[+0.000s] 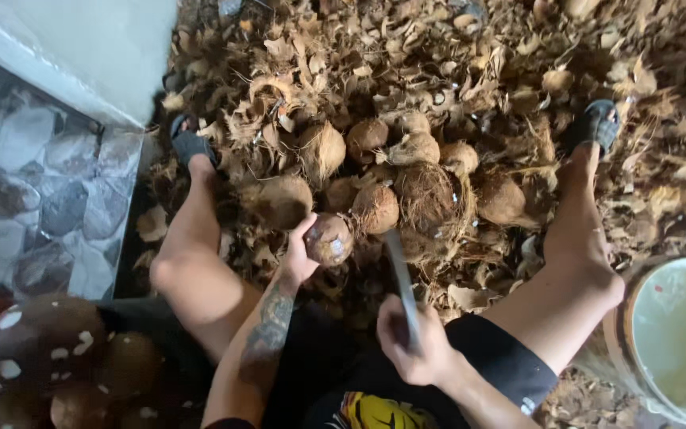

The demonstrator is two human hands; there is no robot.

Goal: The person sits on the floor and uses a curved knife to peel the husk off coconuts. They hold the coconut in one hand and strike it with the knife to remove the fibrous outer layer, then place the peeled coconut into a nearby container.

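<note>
Holding a husked coconut near the middle of the frame, our left hand cups it from the left side, fingers wrapped round its curve and thumb up on top. Our right hand, lower centre, is closed in a fist round the handle of a long blade, whose flat metal points up toward the nut and stops just short of it.

We judge the coconut to be hard, rigid and fairly heavy for its size. Its brown shell looks rough, with pale scraped patches, so it should not slip much, though its roundness means it can roll in the palm. A broad cupping hold on the side away from the blade seems the safest place to take it, keeping fingers clear of the edge.

Just above it lies a heap of hairy unhusked coconuts on a bed of dry husk scraps that fills the upper part of the frame. At lower left sits a pile of cleaned dark nuts with white flecks. A pale bucket stands at the right edge. Our bare knees frame the work, with sandalled feet in the husk litter.
</note>
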